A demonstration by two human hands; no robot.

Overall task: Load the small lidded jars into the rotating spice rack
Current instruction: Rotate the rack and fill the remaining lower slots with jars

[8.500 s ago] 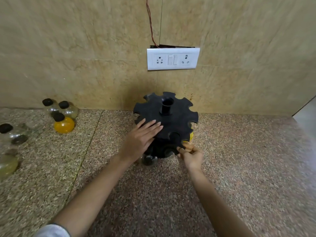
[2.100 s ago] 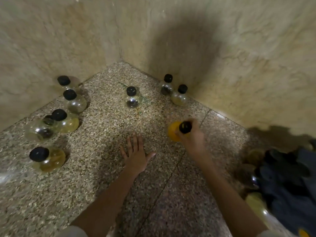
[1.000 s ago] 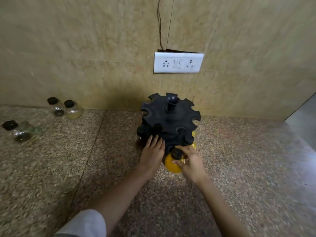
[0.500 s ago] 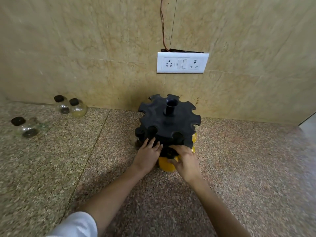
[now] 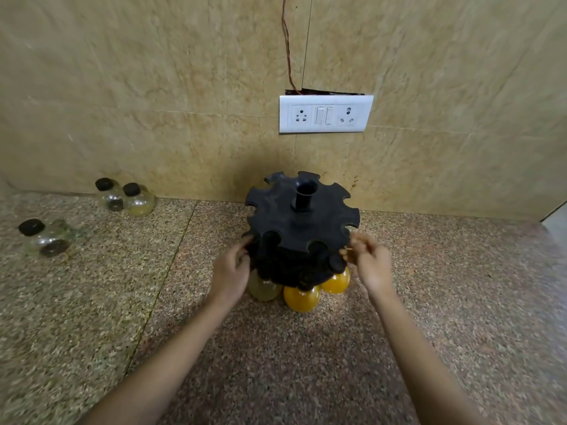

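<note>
Beige marble-look wall (image 5: 153,87) fills the top half, tile seams crossing it. A white switch plate (image 5: 326,113) sits on it, two sockets flanking two switches, a thin reddish wire (image 5: 287,44) climbing above. Below, a speckled granite table (image 5: 92,302), dimly lit.

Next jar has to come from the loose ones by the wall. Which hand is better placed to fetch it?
Left. The loose jars stand on the left hand's side of the spice rack; the right hand would have to cross it.
</note>
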